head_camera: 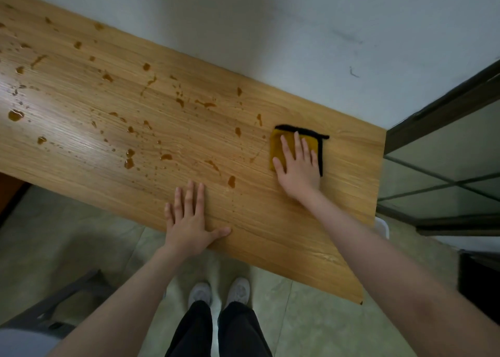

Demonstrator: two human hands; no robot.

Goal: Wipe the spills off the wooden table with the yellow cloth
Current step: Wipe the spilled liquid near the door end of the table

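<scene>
A long wooden table (338, 208) runs from the upper left to the lower right. Brown spills (130, 162) dot its left and middle parts in several drops and streaks. Toward the right end lies a folded yellow cloth (278, 143) with a black edge. My right hand (297, 164) presses flat on the cloth with straight, spread fingers, covering most of it. My left hand (189, 218) rests flat on the table near its front edge, fingers straight, holding nothing. A brown drop (231, 181) sits between the two hands.
A white wall (270, 32) runs along the table's far side. A dark-framed glass door (438, 167) stands beyond the right end. A grey chair (54, 308) is at the lower left on the tiled floor. My legs and white shoes are below the table's front edge.
</scene>
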